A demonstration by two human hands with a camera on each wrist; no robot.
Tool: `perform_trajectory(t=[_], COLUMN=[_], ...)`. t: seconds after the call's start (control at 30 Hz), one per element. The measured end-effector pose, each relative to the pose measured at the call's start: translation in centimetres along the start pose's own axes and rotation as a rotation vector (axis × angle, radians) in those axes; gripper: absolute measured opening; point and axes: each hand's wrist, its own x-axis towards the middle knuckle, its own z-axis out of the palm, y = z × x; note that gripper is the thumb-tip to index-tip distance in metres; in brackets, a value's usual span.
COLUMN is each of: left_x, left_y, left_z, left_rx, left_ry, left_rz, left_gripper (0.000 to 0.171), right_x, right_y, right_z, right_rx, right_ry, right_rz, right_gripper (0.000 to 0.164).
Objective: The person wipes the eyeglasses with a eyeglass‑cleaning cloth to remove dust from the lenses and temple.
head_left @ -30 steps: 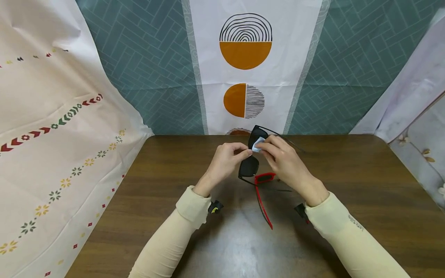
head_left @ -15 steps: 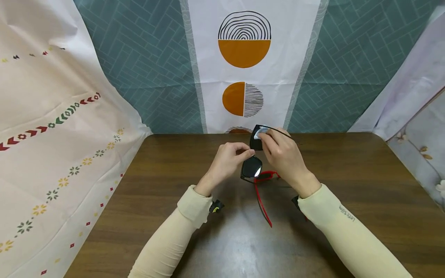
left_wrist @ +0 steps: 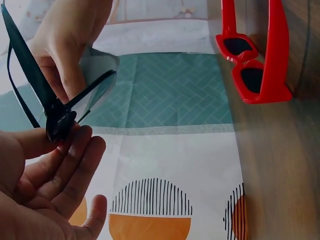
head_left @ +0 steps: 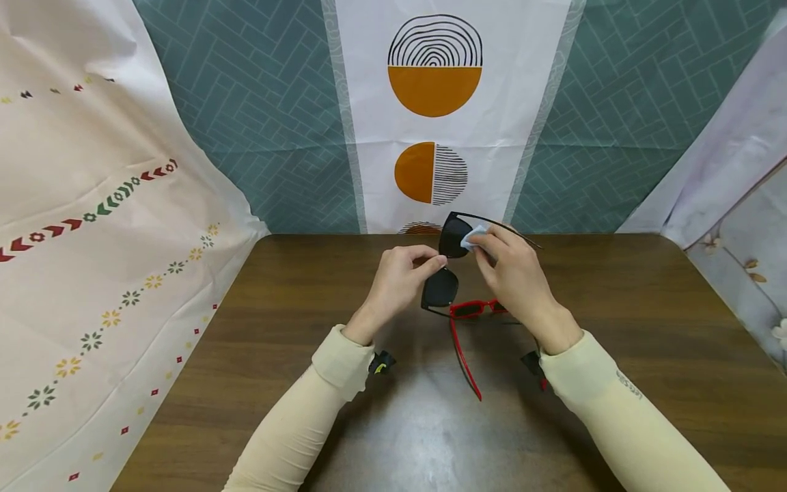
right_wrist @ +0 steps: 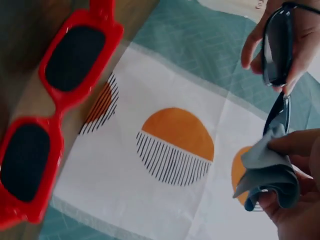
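Black sunglasses (head_left: 440, 288) are held up above the far part of the table, one lens above the other, with the temples pointing right. My left hand (head_left: 398, 287) pinches them at the bridge between thumb and fingers. In my right hand (head_left: 515, 277) a folded light-blue cloth (right_wrist: 272, 167) is pinched, touching or very near the upper lens (head_left: 453, 236). The right wrist view shows the cloth bunched between thumb and fingers beside that lens. Below the hands, red sunglasses (head_left: 470, 309) with dark lenses stand on the table, partly behind my right hand.
The brown wooden table (head_left: 258, 355) reaches back to a patterned hanging cloth (head_left: 277, 137). A cream cloth with printed flowers (head_left: 123, 273) hangs at the left. Small dark wrist-worn pieces (head_left: 382, 362) show by both cuffs.
My right hand moved up over the upper lens with the cloth, then back down and right toward its edge. The black sunglasses tilted slightly and came back; my left hand kept its pinch.
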Motion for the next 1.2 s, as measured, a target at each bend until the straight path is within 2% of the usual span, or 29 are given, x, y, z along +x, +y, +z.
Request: perform_trajectory(t=[0.1,0.27,0.33,0.4,0.47,0.53,0.6,0.67,0.73,0.8,1.0,1.2], left_x=[0.0,0.1,0.0,0.1,0.0,0.1,0.1,0.0,0.0,0.0,0.1,0.3], left_y=[-0.1,-0.2,-0.2,-0.2,-0.2,-0.2,-0.2,-0.2,-0.1,-0.1,-0.2,-0.3], left_z=[0.0,0.0,0.0,0.0,0.0,0.1,0.1,0.2,0.3,0.4,0.4,-0.1], left_rx=[0.004,0.008,0.005,0.0,-0.002,-0.003,-0.006,-0.008,-0.006,-0.002,-0.018,-0.076], left_ry=[0.014,0.011,0.004,0.0,-0.005,-0.005,-0.007,-0.014,-0.021,-0.029,-0.04,-0.141], left_rz=[0.0,-0.007,-0.011,-0.015,-0.016,-0.014,-0.011,-0.004,0.002,0.009,0.01,-0.038], left_gripper=[0.019,0.019,0.019,0.019,0.019,0.02,0.02,0.02,0.02,0.02,0.019,0.019], right_x=[-0.2,-0.2,-0.1,0.0,0.1,0.3,0.5,0.6,0.5,0.4,0.2,0.2], right_y=[-0.3,-0.4,-0.3,-0.2,-0.1,-0.2,-0.1,-0.2,-0.3,-0.5,-1.2,-1.4], right_z=[-0.1,-0.6,-1.0,-1.4,-1.6,-1.5,-1.0,-0.3,0.3,0.9,1.5,1.3], right_rx=[0.09,0.285,0.35,0.366,0.349,0.28,0.157,0.03,-0.059,-0.077,0.006,-0.01], right_ry=[-0.05,-0.119,-0.086,0.0,0.111,0.194,0.2,0.166,0.124,0.083,0.018,0.01], right_rz=[0.056,0.225,0.276,0.283,0.235,0.133,0.016,-0.085,-0.147,-0.162,-0.186,-0.209], right_gripper=[0.015,0.011,0.01,0.009,0.01,0.01,0.011,0.013,0.014,0.016,0.019,0.017])
